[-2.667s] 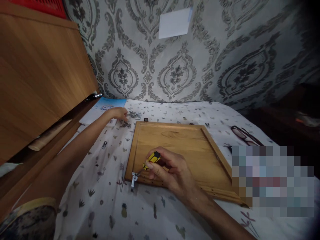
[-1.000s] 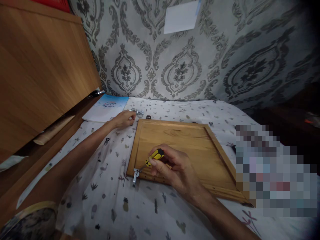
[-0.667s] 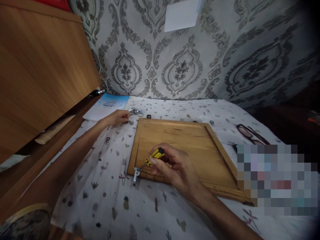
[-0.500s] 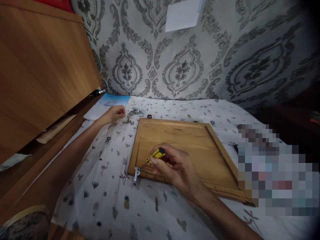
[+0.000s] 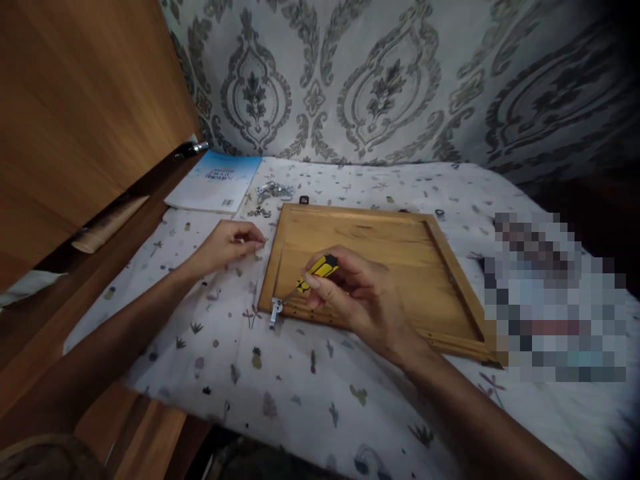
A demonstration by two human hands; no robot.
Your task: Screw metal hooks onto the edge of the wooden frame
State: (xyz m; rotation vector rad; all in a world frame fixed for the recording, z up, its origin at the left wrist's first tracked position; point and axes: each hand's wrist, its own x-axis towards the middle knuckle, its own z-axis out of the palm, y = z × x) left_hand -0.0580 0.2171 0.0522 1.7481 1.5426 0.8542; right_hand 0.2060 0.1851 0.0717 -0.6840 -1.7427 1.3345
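Right hand (image 5: 360, 300) closed around screwdriver (image 5: 320, 270), tip on metal bracket (image 5: 275, 312) at near-left corner of wooden panel (image 5: 380, 260), flat on cloth-covered surface (image 5: 300, 393). Left hand (image 5: 227, 243) pinched shut beside panel's edge; contents too small to tell. Seemingly bracket fastening; next calls for steady tip alignment.

Whatever the left hand (image 5: 226, 245) pinches in its fingers (image 5: 254, 237) is too small to tell.
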